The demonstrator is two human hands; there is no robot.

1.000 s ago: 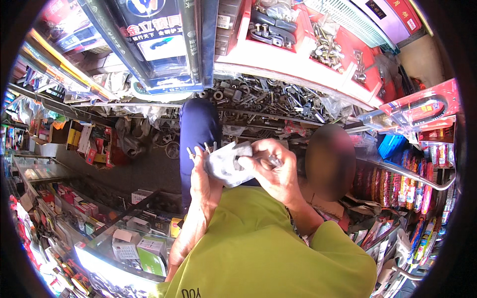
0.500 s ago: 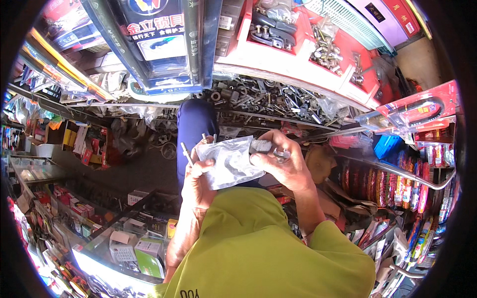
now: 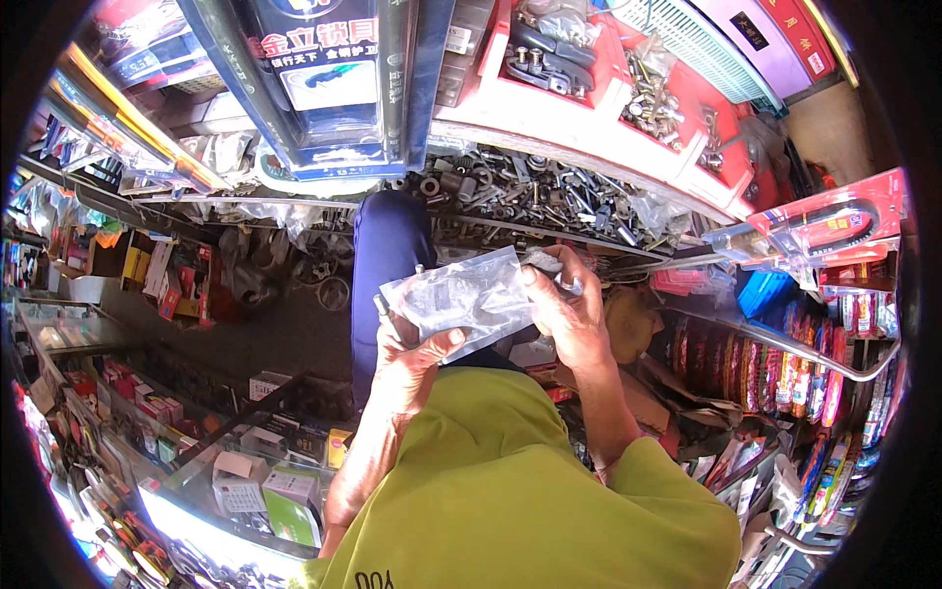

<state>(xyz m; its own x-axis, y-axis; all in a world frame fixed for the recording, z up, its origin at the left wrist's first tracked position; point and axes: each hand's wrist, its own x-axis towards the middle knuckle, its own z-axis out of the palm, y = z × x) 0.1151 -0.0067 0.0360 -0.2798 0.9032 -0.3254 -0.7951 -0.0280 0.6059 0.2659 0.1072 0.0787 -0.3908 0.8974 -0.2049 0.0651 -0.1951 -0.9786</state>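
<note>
In front of the green shirt (image 3: 491, 452), the left hand (image 3: 404, 371) pinches the clear bag (image 3: 471, 300) near its lower edge, apparently to steady it, while the right hand (image 3: 573, 319) grips a small grey piece (image 3: 544, 260).

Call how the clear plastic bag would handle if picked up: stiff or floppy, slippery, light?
Probably floppy: the clear plastic bag looks like thin, see-through film with creases. Likely slippery too, given the bright glints on its surface. Perhaps light for its size, as it looks fairly flat above the thumb of the left hand; I can't tell what it contains.
</note>
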